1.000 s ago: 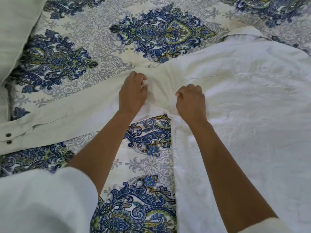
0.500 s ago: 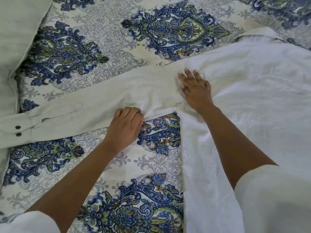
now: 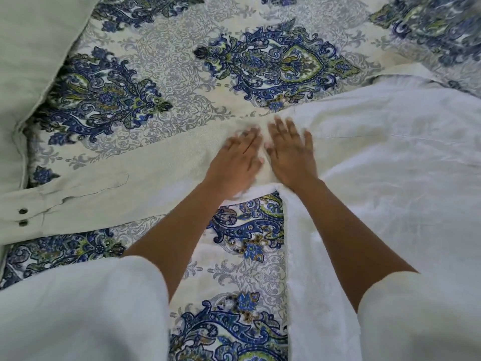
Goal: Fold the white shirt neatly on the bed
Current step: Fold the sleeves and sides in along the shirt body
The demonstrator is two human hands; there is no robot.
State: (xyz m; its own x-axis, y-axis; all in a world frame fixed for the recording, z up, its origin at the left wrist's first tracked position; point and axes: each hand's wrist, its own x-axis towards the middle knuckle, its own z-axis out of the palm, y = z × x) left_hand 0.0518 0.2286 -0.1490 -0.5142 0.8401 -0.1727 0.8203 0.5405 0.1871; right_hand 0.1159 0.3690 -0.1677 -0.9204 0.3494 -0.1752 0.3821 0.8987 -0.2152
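- White shirt (image 3: pixel 390 183) lies spread flat on the bed (image 3: pixel 169 74). Its body runs out to the right of my right hand (image 3: pixel 291 155) and down past that wrist to the lower edge of view.
- Both my hands rest on the shirt, side by side and almost touching, where the sleeve meets the body.
- My right hand is palm down with its fingers straight and spread. It presses the cloth and grasps nothing.
- My left hand (image 3: pixel 234 160) is also flat, fingers stretched out on the cloth. It is blurred, so I cannot tell how each finger lies.
- The shirt's sleeve (image 3: pixel 117 183) stretches away to the left of my left hand, flat on the bed. It ends in a cuff (image 3: pixel 15 217) with two dark buttons (image 3: pixel 23 211) at the left edge of view.
- The bedspread (image 3: pixel 234 272) is cream with grey scrollwork and large blue-and-green medallions. It shows beyond my fingertips and again between my forearms, in the angle between the sleeve and the shirt's side.
- Beyond and far to the left of my left hand, a plain pale fabric (image 3: pixel 33 48) with a stitched edge lies over the bedspread. I cannot tell whether it is a pillow or a sheet.
- My own white top (image 3: pixel 78 313) covers both arms above the elbows, near the lower corners.
- The bed fills the whole view.
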